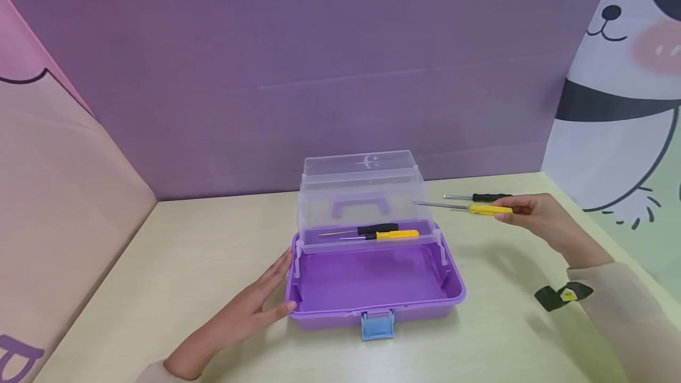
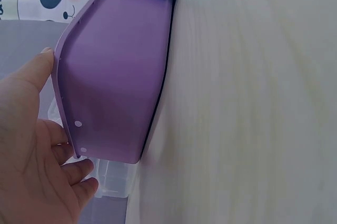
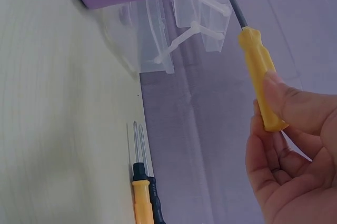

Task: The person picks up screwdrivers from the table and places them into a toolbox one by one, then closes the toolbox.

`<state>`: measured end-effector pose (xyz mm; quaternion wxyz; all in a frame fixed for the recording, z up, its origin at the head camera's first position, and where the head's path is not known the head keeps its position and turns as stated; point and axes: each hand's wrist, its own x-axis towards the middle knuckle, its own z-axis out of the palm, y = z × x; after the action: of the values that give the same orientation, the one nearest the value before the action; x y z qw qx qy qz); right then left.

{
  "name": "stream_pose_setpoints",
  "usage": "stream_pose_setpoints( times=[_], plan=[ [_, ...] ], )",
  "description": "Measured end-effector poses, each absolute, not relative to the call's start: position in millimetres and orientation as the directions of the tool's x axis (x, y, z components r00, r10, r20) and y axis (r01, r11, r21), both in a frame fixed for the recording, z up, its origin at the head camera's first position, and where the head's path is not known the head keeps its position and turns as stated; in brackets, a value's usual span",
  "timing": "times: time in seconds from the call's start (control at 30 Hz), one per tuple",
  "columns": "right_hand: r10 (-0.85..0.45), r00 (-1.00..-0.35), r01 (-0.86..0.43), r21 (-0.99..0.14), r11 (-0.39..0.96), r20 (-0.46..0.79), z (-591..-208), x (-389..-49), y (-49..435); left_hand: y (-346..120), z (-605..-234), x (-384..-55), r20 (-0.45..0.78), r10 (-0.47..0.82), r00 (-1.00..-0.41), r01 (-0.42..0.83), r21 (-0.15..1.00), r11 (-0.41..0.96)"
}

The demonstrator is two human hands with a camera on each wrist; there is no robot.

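A purple toolbox stands unlatched, its clear lid raised. My left hand lies against the box's left side, fingers extended along it and thumb at the rim near the front corner. My right hand pinches the yellow handle of a screwdriver between thumb and fingers. It is held above the table to the right of the box, shaft pointing left toward the lid. In the clear upper tray lie a black-handled screwdriver and a yellow-handled screwdriver.
On the table, behind my right hand, lie another black-handled screwdriver and a yellow-handled one, side by side. A blue latch hangs at the box's front. A purple backdrop rises behind the table.
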<state>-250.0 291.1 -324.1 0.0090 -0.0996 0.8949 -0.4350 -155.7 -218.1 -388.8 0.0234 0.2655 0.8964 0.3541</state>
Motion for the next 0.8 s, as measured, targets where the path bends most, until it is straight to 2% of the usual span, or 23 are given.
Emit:
stream_pose_setpoints(
  times=[0.8],
  plan=[
    [-0.242,-0.967,-0.213,-0.79,0.576,0.084,-327.4,-257.6,263.3,-218.0,-390.0,-154.7,0.137,0.485,-0.864,0.444,0.662,0.604]
  ],
)
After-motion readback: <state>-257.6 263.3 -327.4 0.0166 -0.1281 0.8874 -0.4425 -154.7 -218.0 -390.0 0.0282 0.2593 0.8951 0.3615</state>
